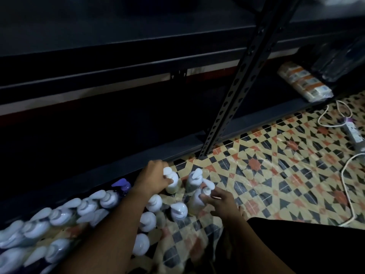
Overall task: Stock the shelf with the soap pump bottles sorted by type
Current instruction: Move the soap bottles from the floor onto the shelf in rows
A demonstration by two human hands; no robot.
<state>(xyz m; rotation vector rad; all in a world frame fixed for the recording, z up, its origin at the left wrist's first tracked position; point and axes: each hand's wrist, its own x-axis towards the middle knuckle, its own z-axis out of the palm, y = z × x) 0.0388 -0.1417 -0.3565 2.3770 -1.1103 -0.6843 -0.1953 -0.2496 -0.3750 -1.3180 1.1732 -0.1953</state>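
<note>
Several white-pump soap bottles (178,211) stand on the patterned floor in front of a dark metal shelf (126,157). My left hand (153,177) grips the neck of one yellowish bottle (171,183) close to the bottom shelf edge. My right hand (221,202) holds another white-pump bottle (197,200) by its neck, just right of the first. A third bottle (194,178) stands between and behind them. One bottle with a purple pump (122,185) stands at the shelf edge to the left. A long row of white-pump bottles (59,216) runs off to the lower left.
A perforated steel upright (235,89) rises from the floor right of my hands. On the bottom shelf at right lie wrapped packs (304,84). A white power strip (353,131) and its cable (347,192) lie on the tiled floor at far right.
</note>
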